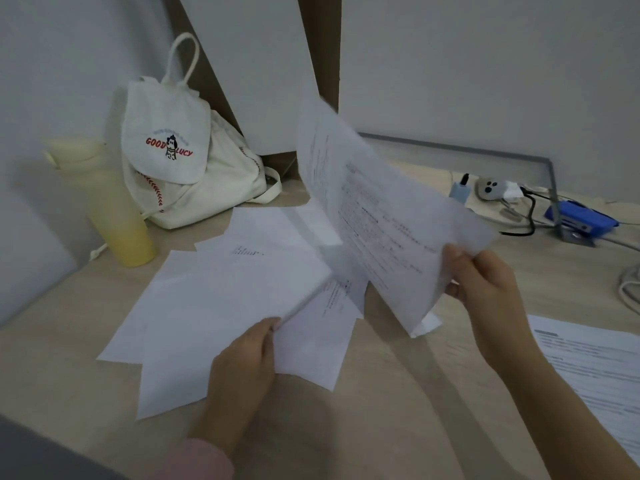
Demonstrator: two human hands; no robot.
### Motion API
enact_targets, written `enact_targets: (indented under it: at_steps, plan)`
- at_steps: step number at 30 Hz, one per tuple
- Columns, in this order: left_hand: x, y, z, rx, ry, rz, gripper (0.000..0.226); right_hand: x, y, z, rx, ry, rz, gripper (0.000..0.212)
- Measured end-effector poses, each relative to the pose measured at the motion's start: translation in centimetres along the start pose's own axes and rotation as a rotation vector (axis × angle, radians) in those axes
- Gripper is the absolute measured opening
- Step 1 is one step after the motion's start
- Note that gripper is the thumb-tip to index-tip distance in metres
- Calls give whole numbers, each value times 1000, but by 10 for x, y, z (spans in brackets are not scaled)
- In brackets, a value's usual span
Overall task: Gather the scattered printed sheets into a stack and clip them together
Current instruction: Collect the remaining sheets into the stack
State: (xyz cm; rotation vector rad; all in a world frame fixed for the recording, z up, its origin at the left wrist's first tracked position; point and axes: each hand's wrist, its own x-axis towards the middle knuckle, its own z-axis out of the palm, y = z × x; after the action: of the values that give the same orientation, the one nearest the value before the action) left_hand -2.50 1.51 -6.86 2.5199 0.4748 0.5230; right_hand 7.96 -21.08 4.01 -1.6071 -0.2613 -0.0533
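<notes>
Pale wood desk (398, 393) in a corner w/ grey-white walls and white panels leaning at the back. Left rear: a cream drawstring backpack (183, 161) printed "GOOD LUCY", propped against the wall, and just left of it a pale yellow bottle (114, 216) – both beside the paper, neither lying on it. Right rear: a power strip (491, 190) w/ plugs and cables, a blue device (581, 218) behind a grey metal bracket. Middle of the desk: overlapping printed sheets (214, 306), fanned out at different angles, corners sticking out. The left hand (242, 362) is closed on the near edge of that pile, thumb on top, pinching the upper sheets so their right edge is lifted a bit off the ones below. The right hand (485, 292) grips a lifted sheet (374, 216) by its lower right corner, fingers curled behind, thumb in front – the page is tilted up in the air above the pile, motion-blurred, text unreadable, and it blocks part of the desk behind. Another printed page (595, 368) lies flat at the far right edge, well apart from the pile, partly under the right forearm.
</notes>
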Motion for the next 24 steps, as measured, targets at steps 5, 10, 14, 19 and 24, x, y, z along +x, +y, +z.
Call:
enact_targets:
  at_steps: [5, 10, 14, 19, 24]
  plan:
    - [3, 29, -44, -676, 197, -185, 17, 4, -17, -19, 510, 72, 11, 21]
    - [8, 35, -71, -1298, 255, -398, 23, 11, 7, -38, 738, 204, 190, 35]
    - [5, 21, -61, -1339, 228, -552, 26, 0, 49, -38, 621, 315, 412, 34]
    - [-5, -8, -40, -1230, 238, -687, 27, -14, 78, -37, 465, 312, 471, 34]
    - [-10, -36, -37, -995, 243, -669, 39, -21, 97, -38, 343, 292, 474, 58]
